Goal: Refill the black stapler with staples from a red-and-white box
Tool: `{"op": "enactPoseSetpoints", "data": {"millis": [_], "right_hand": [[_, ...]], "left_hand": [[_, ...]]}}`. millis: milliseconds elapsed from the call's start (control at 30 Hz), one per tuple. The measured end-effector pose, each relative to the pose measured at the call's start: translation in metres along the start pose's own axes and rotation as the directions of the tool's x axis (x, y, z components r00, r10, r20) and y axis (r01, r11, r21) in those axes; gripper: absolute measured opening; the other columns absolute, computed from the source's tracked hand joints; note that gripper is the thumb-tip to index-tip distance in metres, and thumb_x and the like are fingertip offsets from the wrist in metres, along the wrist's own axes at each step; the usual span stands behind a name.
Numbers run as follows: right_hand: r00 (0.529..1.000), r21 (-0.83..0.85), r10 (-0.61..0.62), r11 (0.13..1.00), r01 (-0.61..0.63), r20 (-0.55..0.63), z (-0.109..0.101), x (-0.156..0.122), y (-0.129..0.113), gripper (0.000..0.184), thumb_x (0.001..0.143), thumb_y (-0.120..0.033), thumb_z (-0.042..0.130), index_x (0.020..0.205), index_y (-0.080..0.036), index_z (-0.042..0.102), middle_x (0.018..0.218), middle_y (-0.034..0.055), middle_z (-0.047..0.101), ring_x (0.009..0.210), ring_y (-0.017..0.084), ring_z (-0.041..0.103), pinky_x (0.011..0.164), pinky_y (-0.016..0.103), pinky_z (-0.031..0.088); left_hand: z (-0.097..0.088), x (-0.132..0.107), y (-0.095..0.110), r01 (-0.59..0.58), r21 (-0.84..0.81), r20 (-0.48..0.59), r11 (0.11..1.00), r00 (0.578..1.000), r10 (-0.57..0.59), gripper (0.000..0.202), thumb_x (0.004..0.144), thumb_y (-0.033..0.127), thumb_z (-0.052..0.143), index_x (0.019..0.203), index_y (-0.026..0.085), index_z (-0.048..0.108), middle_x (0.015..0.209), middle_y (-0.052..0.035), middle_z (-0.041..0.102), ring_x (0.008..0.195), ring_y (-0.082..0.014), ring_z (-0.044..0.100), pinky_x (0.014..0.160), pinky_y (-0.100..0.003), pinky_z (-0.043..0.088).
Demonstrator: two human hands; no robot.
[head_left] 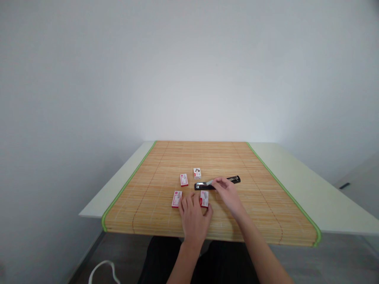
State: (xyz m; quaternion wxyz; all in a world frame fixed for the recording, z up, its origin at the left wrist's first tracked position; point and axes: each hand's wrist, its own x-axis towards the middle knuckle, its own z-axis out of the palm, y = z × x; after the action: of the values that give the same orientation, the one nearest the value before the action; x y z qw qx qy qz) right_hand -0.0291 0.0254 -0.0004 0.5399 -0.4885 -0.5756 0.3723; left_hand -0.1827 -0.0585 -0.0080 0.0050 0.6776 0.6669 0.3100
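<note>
Forearms [258, 240] extend, right fingers [219, 184] pinching strip [209, 182] at stapler [207, 187].

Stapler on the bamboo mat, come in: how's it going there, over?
Right hand pinching thin grey strip at black stapler. Left hand by two near boxes, grip unclear. Far boxes apart from the stapler.

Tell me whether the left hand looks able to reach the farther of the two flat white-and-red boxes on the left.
Probably yes: only bare tan bamboo mat shows between the left hand and that box, while the long black stapler lies to the right.
</note>
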Motion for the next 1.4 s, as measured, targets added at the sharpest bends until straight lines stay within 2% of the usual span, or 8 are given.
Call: {"op": "enactPoseSetpoints", "data": {"millis": [100, 167, 333, 500, 633, 833, 1100, 1400], "right_hand": [[0.988, 0.089, 0.099, 0.99, -0.11, 0.118, -0.015, -0.013, 0.001, 0.029, 0.088, -0.052, 0.071, 0.09, -0.023, 0.067, 0.09, 0.0033, 0.071, 0.084, 0.02, 0.066, 0.075, 0.031, 0.05], [0.967, 0.138, 0.182, 0.968, -0.208, 0.178, -0.023, -0.023, -0.001, 0.031, 0.088, -0.054, 0.071, 0.093, -0.024, 0.067, 0.092, 0.0035, 0.072, 0.086, 0.021, 0.067, 0.071, 0.03, 0.051], [0.897, 0.251, 0.355, 0.872, -0.419, 0.264, -0.039, -0.04, -0.006, 0.03, 0.087, -0.052, 0.075, 0.095, -0.025, 0.065, 0.102, 0.0047, 0.074, 0.102, 0.023, 0.071, 0.081, 0.031, 0.056], [0.845, 0.37, 0.413, 0.768, -0.523, 0.339, -0.05, -0.045, -0.009, 0.029, 0.086, -0.049, 0.077, 0.095, -0.026, 0.062, 0.101, 0.0031, 0.074, 0.099, 0.022, 0.075, 0.09, 0.036, 0.058], [0.823, 0.388, 0.435, 0.732, -0.559, 0.365, -0.055, -0.043, -0.01, 0.028, 0.087, -0.048, 0.077, 0.098, -0.028, 0.061, 0.103, 0.0018, 0.073, 0.1, 0.022, 0.076, 0.091, 0.037, 0.06], [0.798, 0.349, 0.446, 0.731, -0.586, 0.405, -0.057, -0.033, -0.011, 0.03, 0.085, -0.05, 0.077, 0.098, -0.029, 0.059, 0.105, 0.0005, 0.071, 0.094, 0.023, 0.076, 0.083, 0.039, 0.062], [0.785, 0.334, 0.437, 0.731, -0.595, 0.44, -0.059, -0.03, -0.013, 0.032, 0.084, -0.052, 0.075, 0.098, -0.029, 0.058, 0.111, 0.0016, 0.071, 0.096, 0.025, 0.076, 0.081, 0.041, 0.062], [0.775, 0.361, 0.409, 0.713, -0.601, 0.482, -0.061, -0.032, -0.017, 0.031, 0.088, -0.052, 0.073, 0.099, -0.027, 0.056, 0.123, 0.0028, 0.069, 0.103, 0.027, 0.075, 0.083, 0.04, 0.063]], "left_hand": [[-0.001, -0.005, -0.005, 0.06, -0.028, 0.042, 0.998, 0.997, -0.059, 0.029, 0.092, 0.033, 0.061, 0.12, 0.024, 0.063, 0.119, -0.0096, 0.062, 0.118, -0.0316, 0.054, 0.107, -0.051, 0.039], [-0.003, -0.004, -0.009, 0.048, -0.069, 0.087, 0.996, 0.995, -0.042, 0.025, 0.091, 0.03, 0.061, 0.116, 0.025, 0.063, 0.113, -0.0075, 0.062, 0.112, -0.0295, 0.056, 0.101, -0.047, 0.042], [-0.006, 0.009, -0.022, -0.066, -0.21, 0.178, 0.975, 0.978, 0.105, 0.033, 0.086, 0.024, 0.067, 0.118, 0.028, 0.064, 0.119, -0.0051, 0.062, 0.112, -0.0255, 0.06, 0.099, -0.039, 0.045], [-0.007, 0.025, -0.036, -0.161, -0.365, 0.243, 0.917, 0.934, 0.261, 0.037, 0.085, 0.018, 0.066, 0.119, 0.03, 0.066, 0.121, -0.002, 0.066, 0.115, -0.0226, 0.061, 0.101, -0.037, 0.047], [-0.007, 0.031, -0.042, -0.157, -0.442, 0.264, 0.883, 0.918, 0.295, 0.042, 0.083, 0.016, 0.066, 0.123, 0.028, 0.066, 0.126, -0.003, 0.067, 0.119, -0.0228, 0.061, 0.105, -0.04, 0.047], [-0.002, 0.031, -0.047, -0.124, -0.484, 0.255, 0.866, 0.927, 0.275, 0.05, 0.082, 0.016, 0.067, 0.13, 0.029, 0.063, 0.132, -0.0027, 0.066, 0.123, -0.0229, 0.06, 0.106, -0.04, 0.048], [0.002, 0.034, -0.049, -0.085, -0.532, 0.287, 0.842, 0.918, 0.274, 0.056, 0.082, 0.017, 0.067, 0.137, 0.027, 0.059, 0.129, -0.0041, 0.067, 0.109, -0.0215, 0.063, 0.102, -0.039, 0.049], [-0.001, 0.037, -0.043, -0.136, -0.527, 0.268, 0.839, 0.91, 0.316, 0.054, 0.083, 0.018, 0.069, 0.135, 0.028, 0.062, 0.129, -0.0035, 0.068, 0.117, -0.0244, 0.06, 0.105, -0.041, 0.047]]}}
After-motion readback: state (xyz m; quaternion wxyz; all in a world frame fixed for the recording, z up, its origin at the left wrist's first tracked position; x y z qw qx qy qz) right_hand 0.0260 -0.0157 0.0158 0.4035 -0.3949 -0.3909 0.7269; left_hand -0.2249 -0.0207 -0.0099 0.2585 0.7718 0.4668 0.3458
